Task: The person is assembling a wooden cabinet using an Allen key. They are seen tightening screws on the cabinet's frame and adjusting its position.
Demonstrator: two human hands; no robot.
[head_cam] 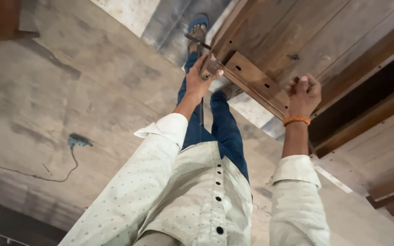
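Left hand (198, 81) is closed on the near end of a flat wooden bracket (251, 82): fingers wrapped under, thumb on the end face. Same hand looks to be touching a thin metal tool (198, 41) that sticks up past the knuckles; can't tell if it's actually gripped or just lying against the wood.

Right hand (303, 95) is fisted, fingers curled tight on the far end of the bracket, right where it meets the cabinet (306, 36). What's inside the fist is hidden. Orange band (296, 120) on that wrist.

Hands are well apart, one at each end of the bracket. The bracket has a few small dark holes along its face and sits against the lower edge of the cabinet, a big brown wooden panelled piece filling the upper right. A dark gap (361, 105) runs between the cabinet panels just past the right hand.

Below the hands: the person's jeans (226, 127), and one foot in a blue sandal (198, 27) just beyond the left hand. Pale dotted shirt (197, 191) with dark buttons in the foreground.

On the concrete floor (69, 82), well off to the left: a teal power drill (77, 141), its cord (37, 175) trailing away. Nothing sits between the hands and the bracket.
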